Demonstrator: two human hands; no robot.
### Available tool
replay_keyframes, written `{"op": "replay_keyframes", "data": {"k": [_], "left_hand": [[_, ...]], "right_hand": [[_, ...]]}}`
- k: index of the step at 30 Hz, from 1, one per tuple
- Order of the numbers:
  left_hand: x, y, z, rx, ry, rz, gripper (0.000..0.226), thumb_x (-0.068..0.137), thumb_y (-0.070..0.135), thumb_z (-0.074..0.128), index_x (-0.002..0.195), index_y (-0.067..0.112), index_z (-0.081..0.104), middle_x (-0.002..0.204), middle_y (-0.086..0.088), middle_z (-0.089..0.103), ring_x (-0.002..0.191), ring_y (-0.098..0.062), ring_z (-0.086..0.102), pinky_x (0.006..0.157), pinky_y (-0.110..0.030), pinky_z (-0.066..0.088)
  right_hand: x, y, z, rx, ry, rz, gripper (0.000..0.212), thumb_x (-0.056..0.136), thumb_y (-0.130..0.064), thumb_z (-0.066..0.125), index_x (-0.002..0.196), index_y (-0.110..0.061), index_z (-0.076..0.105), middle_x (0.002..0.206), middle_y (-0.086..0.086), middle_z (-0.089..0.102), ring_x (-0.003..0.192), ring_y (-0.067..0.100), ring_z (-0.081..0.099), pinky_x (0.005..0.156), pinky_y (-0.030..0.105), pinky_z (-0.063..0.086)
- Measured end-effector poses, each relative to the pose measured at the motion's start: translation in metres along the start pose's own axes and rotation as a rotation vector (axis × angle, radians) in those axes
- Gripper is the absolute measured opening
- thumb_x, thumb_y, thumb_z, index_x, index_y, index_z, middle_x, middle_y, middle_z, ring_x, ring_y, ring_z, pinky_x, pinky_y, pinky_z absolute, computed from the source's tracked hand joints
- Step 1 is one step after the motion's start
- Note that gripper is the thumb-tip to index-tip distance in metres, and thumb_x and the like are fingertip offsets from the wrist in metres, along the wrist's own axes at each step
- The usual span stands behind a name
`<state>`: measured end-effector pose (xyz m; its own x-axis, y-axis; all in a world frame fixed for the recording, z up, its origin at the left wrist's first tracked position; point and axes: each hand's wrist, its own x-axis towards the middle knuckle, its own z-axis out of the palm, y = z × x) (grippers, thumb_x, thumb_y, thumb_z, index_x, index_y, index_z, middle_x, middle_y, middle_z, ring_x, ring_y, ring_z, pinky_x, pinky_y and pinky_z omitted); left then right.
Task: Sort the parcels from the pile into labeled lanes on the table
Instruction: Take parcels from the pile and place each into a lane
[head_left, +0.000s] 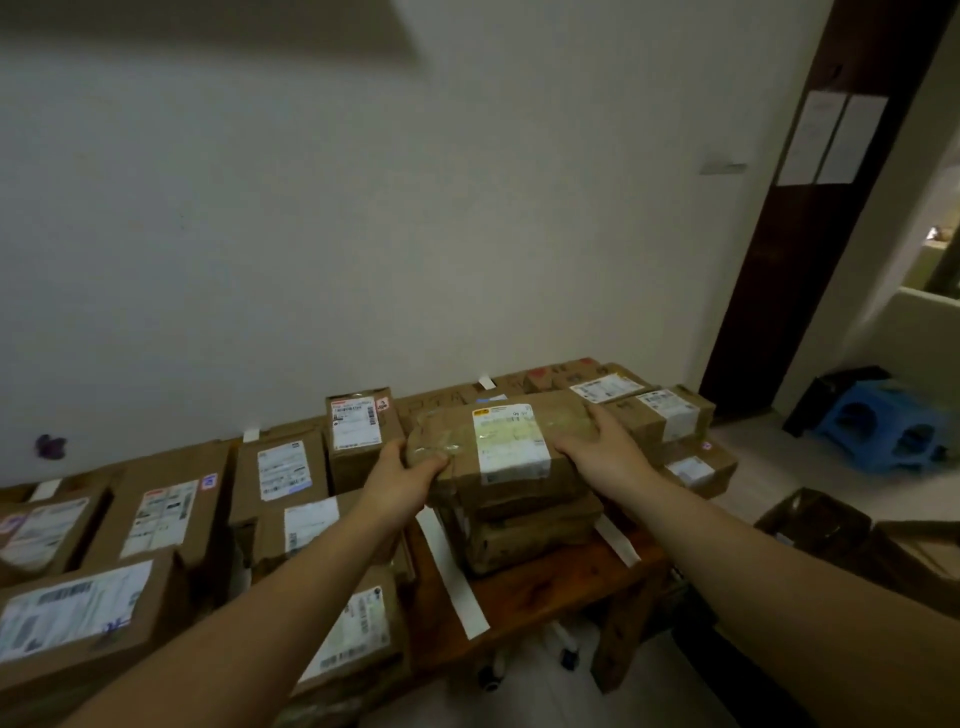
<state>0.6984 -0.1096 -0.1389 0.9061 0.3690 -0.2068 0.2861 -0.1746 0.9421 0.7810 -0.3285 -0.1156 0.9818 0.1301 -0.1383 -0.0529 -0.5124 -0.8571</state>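
On the wooden table, in the lane between two white tape strips, the person has both hands on a flat brown parcel. It sits squarely on top of a stack of similar flat parcels. The left hand grips the near-left end, thumb over the top and fingers tucked under. The right hand lies over the right end, its fingers curling round the far edge. Two hands, one at each end, probably because the parcel is wide and needs to land level and flush with the ones below.

Its label faces up, white with a yellow mark in one corner, but the print is too blurred to read. That label side up would keep the address checkable in the lane.

To the left, the cardboard boxes also show white labels with barcodes, and some have a red strip. None of it can be read. More boxes crowd the right side. There is dark handwriting on the cardboard at the back, maybe lane marks, but it can't be made out.
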Motion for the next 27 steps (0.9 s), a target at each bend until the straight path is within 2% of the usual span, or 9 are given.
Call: {"op": "replay_keyframes", "data": {"k": [3, 6, 8, 13, 16, 19, 20, 24, 27], "left_hand": [[0.03, 0.01, 0.003, -0.003, 0.015, 0.022, 0.059, 0.092, 0.033, 0.056, 0.143, 0.024, 0.028, 0.124, -0.006, 0.057, 0.102, -0.026, 0.062, 0.086, -0.043, 0.054], [0.066, 0.018, 0.008, 0.034, 0.014, 0.069, 0.059, 0.095, 0.024, 0.051, 0.147, 0.021, 0.024, 0.136, -0.007, 0.049, 0.109, -0.021, 0.056, 0.08, -0.027, 0.049], [0.093, 0.023, 0.011, 0.066, 0.022, 0.08, 0.058, 0.096, 0.021, 0.051, 0.147, 0.02, 0.025, 0.137, -0.007, 0.048, 0.102, -0.016, 0.054, 0.07, -0.02, 0.046], [0.149, 0.02, 0.02, 0.094, 0.05, 0.019, 0.059, 0.092, 0.021, 0.057, 0.144, 0.021, 0.03, 0.132, -0.005, 0.053, 0.093, -0.014, 0.057, 0.061, -0.019, 0.045], [0.174, 0.017, 0.028, 0.139, 0.057, -0.02, 0.056, 0.091, 0.021, 0.058, 0.142, 0.02, 0.033, 0.131, -0.005, 0.054, 0.097, -0.016, 0.058, 0.069, -0.024, 0.049], [0.197, 0.015, 0.039, 0.149, 0.074, -0.068, 0.062, 0.093, 0.016, 0.055, 0.147, 0.021, 0.025, 0.136, -0.007, 0.049, 0.108, -0.021, 0.057, 0.075, -0.026, 0.052], [0.203, 0.012, 0.042, 0.147, 0.075, -0.092, 0.065, 0.093, 0.015, 0.055, 0.149, 0.022, 0.021, 0.139, -0.006, 0.047, 0.112, -0.021, 0.056, 0.075, -0.025, 0.052], [0.223, 0.0, 0.055, 0.107, 0.085, -0.186, 0.069, 0.092, 0.013, 0.055, 0.149, 0.027, 0.019, 0.14, -0.006, 0.047, 0.117, -0.022, 0.055, 0.096, -0.037, 0.05], [0.236, -0.003, 0.063, 0.092, 0.11, -0.234, 0.068, 0.092, 0.011, 0.054, 0.149, 0.028, 0.019, 0.14, -0.005, 0.047, 0.118, -0.021, 0.054, 0.084, -0.027, 0.05]], "right_hand": [[0.037, -0.006, 0.005, -0.013, -0.023, 0.0, 0.081, 0.088, -0.045, 0.062, 0.153, -0.025, 0.017, 0.154, 0.008, 0.032, 0.137, 0.032, 0.035, 0.11, 0.049, 0.034], [0.076, -0.011, 0.011, -0.011, -0.026, -0.025, 0.08, 0.089, -0.04, 0.064, 0.152, -0.025, 0.018, 0.153, 0.007, 0.034, 0.136, 0.031, 0.037, 0.11, 0.045, 0.035], [0.102, -0.014, 0.015, -0.038, -0.015, -0.033, 0.082, 0.087, -0.04, 0.067, 0.152, -0.026, 0.019, 0.152, 0.007, 0.036, 0.134, 0.03, 0.039, 0.109, 0.045, 0.037], [0.16, -0.007, 0.025, -0.127, -0.054, -0.054, 0.092, 0.07, -0.061, 0.068, 0.148, -0.031, 0.03, 0.145, 0.002, 0.046, 0.129, 0.028, 0.047, 0.104, 0.05, 0.042], [0.192, -0.004, 0.029, -0.145, -0.096, -0.083, 0.09, 0.071, -0.063, 0.065, 0.147, -0.033, 0.03, 0.149, 0.001, 0.042, 0.132, 0.026, 0.043, 0.106, 0.047, 0.04], [0.226, 0.004, 0.035, -0.149, -0.175, -0.078, 0.087, 0.083, -0.045, 0.069, 0.152, -0.033, 0.018, 0.152, 0.007, 0.033, 0.128, 0.028, 0.044, 0.085, 0.03, 0.049], [0.237, 0.009, 0.038, -0.157, -0.209, -0.063, 0.088, 0.082, -0.044, 0.07, 0.152, -0.037, 0.016, 0.153, 0.008, 0.031, 0.126, 0.029, 0.046, 0.082, 0.03, 0.05], [0.274, 0.026, 0.051, -0.187, -0.329, -0.032, 0.077, 0.078, -0.045, 0.067, 0.144, -0.043, 0.028, 0.147, 0.008, 0.039, 0.118, 0.027, 0.054, 0.1, 0.042, 0.046], [0.295, 0.039, 0.059, -0.203, -0.41, -0.018, 0.082, 0.079, -0.04, 0.069, 0.146, -0.045, 0.021, 0.144, 0.004, 0.04, 0.119, 0.028, 0.051, 0.101, 0.044, 0.045]]}}
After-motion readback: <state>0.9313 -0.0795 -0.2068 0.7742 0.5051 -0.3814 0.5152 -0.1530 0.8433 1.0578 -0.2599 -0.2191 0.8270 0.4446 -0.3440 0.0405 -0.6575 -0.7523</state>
